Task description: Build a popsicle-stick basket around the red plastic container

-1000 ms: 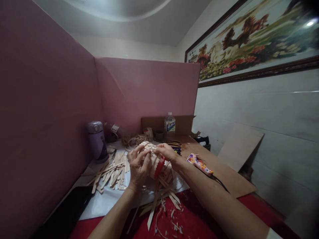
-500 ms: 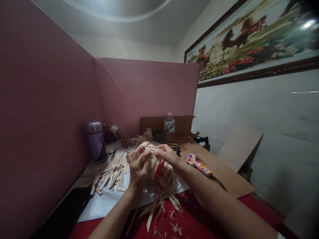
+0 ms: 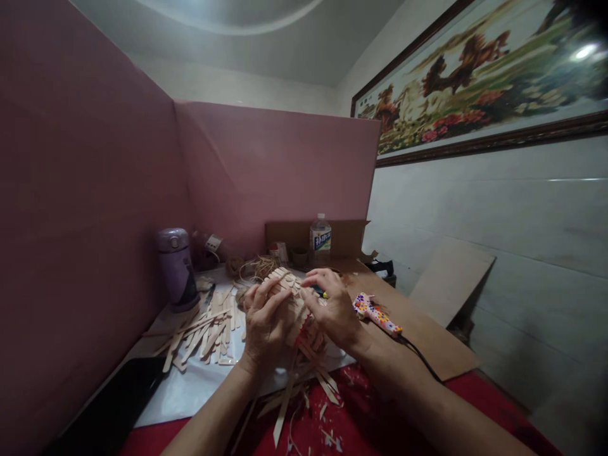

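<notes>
Though two hands (image 3: 266, 315) (image 3: 333, 308), one wooden craft (image 3: 297, 310)

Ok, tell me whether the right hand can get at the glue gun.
Probably yes: the glue gun lies on the cardboard beside the right hand, with nothing seen between them.

A red cloth (image 3: 365, 415) covers the near side of a tabletop (image 3: 479, 387), where pointed wooden slats (image 3: 284, 411) and pale scraps (image 3: 331, 438) lie scattered. Loose craft sticks (image 3: 216, 332) fan across a white sheet (image 3: 173, 399) at left, beside an upright purple flask (image 3: 178, 273). A dark flat object (image 3: 111, 408), too dim to identify, lies at the near left. At right, a flower-patterned glue gun (image 3: 377, 315) rests on brown cardboard (image 3: 422, 345), its black cord trailing. Tangled twine (image 3: 265, 267) and a labelled clear bottle (image 3: 320, 239) sit toward the back.
</notes>
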Motion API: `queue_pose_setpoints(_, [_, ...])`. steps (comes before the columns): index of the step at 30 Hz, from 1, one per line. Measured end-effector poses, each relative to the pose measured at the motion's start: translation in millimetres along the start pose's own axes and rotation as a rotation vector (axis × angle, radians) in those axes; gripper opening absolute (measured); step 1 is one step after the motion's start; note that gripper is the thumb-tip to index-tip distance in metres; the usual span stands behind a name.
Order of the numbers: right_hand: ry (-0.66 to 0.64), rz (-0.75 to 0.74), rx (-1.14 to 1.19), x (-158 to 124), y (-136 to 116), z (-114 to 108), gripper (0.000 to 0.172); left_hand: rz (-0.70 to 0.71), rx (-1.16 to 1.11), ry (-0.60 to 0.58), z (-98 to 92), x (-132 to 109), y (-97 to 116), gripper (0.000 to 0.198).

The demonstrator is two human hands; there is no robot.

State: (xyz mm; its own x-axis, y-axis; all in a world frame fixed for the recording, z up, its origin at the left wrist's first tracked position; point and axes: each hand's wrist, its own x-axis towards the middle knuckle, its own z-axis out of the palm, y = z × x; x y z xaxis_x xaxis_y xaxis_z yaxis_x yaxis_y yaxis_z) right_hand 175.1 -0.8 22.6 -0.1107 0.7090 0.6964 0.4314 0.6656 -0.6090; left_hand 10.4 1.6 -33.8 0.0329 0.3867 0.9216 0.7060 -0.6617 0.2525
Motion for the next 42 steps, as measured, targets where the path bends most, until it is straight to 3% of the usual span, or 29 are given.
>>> queue_pose_setpoints(2, [0.0,-0.153,-0.151,-2.4,-2.4,0.5,0.006,0.016,0.004,-0.004,0.6,0.1,0.2,0.03])
queue_pose_setpoints(5, [-0.039,-0.195,-0.24,-2.1,-0.5,4.2,0.005,0.023,0.014,-0.013,0.5,0.6,2.1,0.031])
queue_pose_setpoints(12, [-0.093,-0.15,-0.238,-2.3,2.4,7.6,0.009,0.04,-0.003,0.006,-0.4,-1.2,6.1,0.039])
queue_pose_setpoints(17, [-0.025,-0.117,-0.186,-8.9,2.3,8.9,0.013,-0.125,-0.145,0.042,-3.1,2.3,16.7,0.039])
queue_pose_setpoints(20, [0.016,-0.095,-0.144,-13.1,3.0,11.0,0.013,-0.229,-0.177,0.12,-6.0,7.7,23.6,0.033])
queue_pose_setpoints(28, [0.067,-0.052,-0.045,-21.0,3.9,13.4,0.01,-0.286,-0.303,0.051,-7.3,9.9,24.3,0.013])
queue_pose_setpoints(35, [0.119,-0.037,0.046,-28.0,3.9,16.9,0.009,-0.27,-0.204,0.018,-3.7,10.1,23.7,0.01])
queue_pose_setpoints(39, [0.074,-0.055,0.073,-22.1,5.2,11.2,0.011,-0.284,-0.208,0.017,-3.5,9.7,22.7,0.01])
queue_pose_setpoints(42, [-0.055,-0.059,0.075,-8.2,7.3,2.6,0.017,-0.297,-0.231,0.033,-3.5,9.5,21.5,0.01])
